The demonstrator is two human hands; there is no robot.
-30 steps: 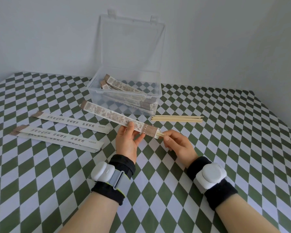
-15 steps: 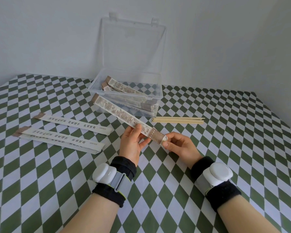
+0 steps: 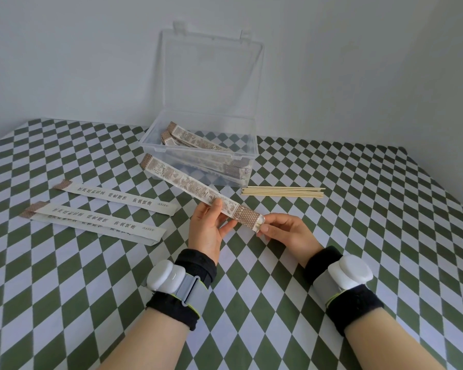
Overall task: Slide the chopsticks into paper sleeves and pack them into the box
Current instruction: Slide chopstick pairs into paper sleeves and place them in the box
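Hidden: the inside of the held sleeve cannot be seen; only a pale bit shows at its near end, too small to identify
Hard to make out: the print on the sleeves, and how many packed sleeves overlap behind the box's clear wall
Held sleeve: long, flat, pale paper with a brown pattern and a dotted brown band at each end; held above the table, slanting from in front of the box down to the hands
Left hand: thumb on top, fingers beneath, pinching the sleeve past its middle
Right hand: fingertips pinch the sleeve's near end
Bare chopsticks: a flat bundle just beside the box's front right corner
Empty sleeves: lying on the checked cloth to the left, apart from the hands
Lid: clear, standing open behind the box
Wristbands: black, each with a white device
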